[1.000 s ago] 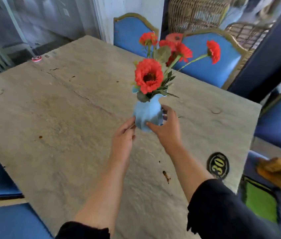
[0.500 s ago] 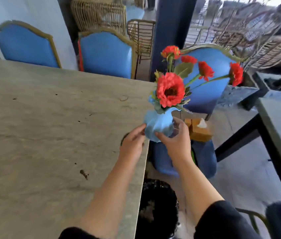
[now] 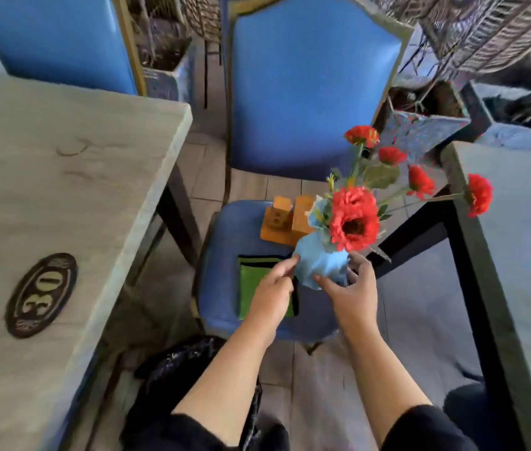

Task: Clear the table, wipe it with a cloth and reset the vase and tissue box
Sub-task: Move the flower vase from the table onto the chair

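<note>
A light blue vase (image 3: pixel 321 265) with red flowers (image 3: pixel 353 219) hangs in the air over a blue chair seat (image 3: pixel 221 271). My left hand (image 3: pixel 272 294) and my right hand (image 3: pixel 353 288) grip the vase from both sides. On that seat a wooden tissue box (image 3: pixel 286 219) stands toward the back and a green cloth (image 3: pixel 251 281) lies flat, partly hidden by my left hand. The grey stone table (image 3: pixel 55 190) with an oval "30" plaque (image 3: pixel 41 294) is at the left.
A blue chair back (image 3: pixel 309 89) rises behind the seat, another blue chair (image 3: pixel 59 37) stands at the far left. A second dark-framed table (image 3: pixel 518 239) is at the right. A black bin bag (image 3: pixel 186 369) sits on the floor by my legs. Planters stand at the back.
My view and both hands have swung right, carrying the vase off the table and over the blue chair seat, lower than before.
</note>
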A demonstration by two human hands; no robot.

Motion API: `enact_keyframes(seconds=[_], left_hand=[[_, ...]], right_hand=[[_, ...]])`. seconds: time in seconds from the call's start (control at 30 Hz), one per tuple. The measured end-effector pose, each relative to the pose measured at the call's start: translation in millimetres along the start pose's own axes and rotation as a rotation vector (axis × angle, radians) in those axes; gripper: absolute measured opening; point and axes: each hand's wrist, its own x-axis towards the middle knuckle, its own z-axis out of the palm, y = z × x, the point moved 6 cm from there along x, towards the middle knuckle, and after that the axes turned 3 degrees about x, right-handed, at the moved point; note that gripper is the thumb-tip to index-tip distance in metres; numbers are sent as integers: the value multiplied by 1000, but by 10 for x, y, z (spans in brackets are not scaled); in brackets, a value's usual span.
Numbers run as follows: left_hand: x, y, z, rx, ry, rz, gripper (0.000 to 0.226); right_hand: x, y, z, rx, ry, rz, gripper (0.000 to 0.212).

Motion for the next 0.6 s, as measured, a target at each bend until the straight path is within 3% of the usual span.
enact_keyframes(seconds=[0.2, 0.43, 0.6], left_hand=[[830, -848, 487, -22, 5, -107, 51], [1199, -1260, 574, -57, 34, -160, 39], [1241, -1350, 554, 9, 2, -165, 38]], right_hand=[[615, 1006, -9, -36, -31, 100, 70], [817, 1435, 156, 36, -33, 113, 62], [850, 1443, 231, 19, -71, 77, 30]])
